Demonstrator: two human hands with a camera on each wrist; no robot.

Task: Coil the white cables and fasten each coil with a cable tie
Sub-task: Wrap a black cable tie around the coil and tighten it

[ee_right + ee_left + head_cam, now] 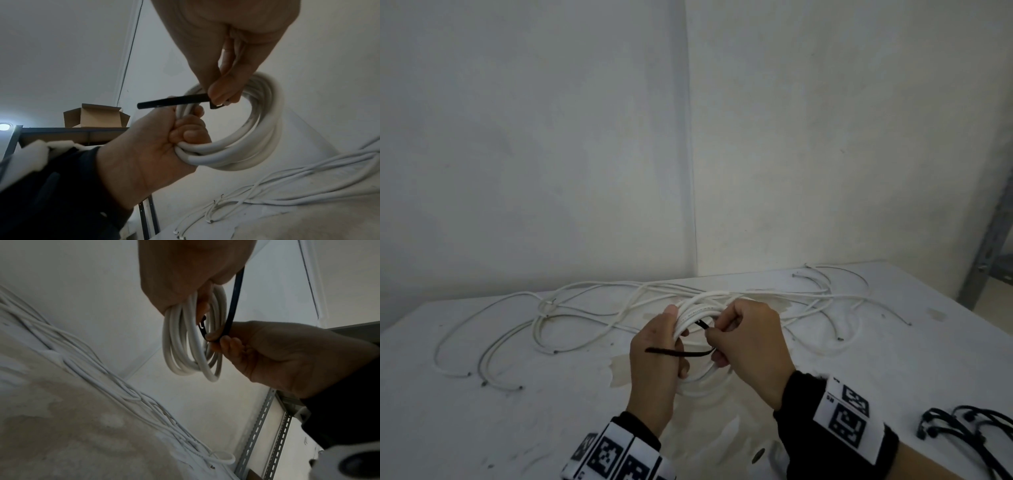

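Note:
A coil of white cable [693,313] is held upright above the white table [482,428]. My left hand [674,342] grips one side of the coil [257,138], fingers curled round the strands. My right hand [717,337] pinches a black cable tie [678,353] at the coil, thumb and fingertips closed on it near its head [216,106]. The tie's tail [170,101] sticks out to the left across my left hand. In the left wrist view the tie [234,305] runs in a loop beside the coil [191,345] down to the right hand's fingertips [225,340].
Several loose white cables [592,308] sprawl across the back of the table from left to right. A bunch of black cable ties [969,428] lies at the front right. A metal shelf upright [986,257] stands beyond the table's right end; a cardboard box [96,116] sits on a shelf.

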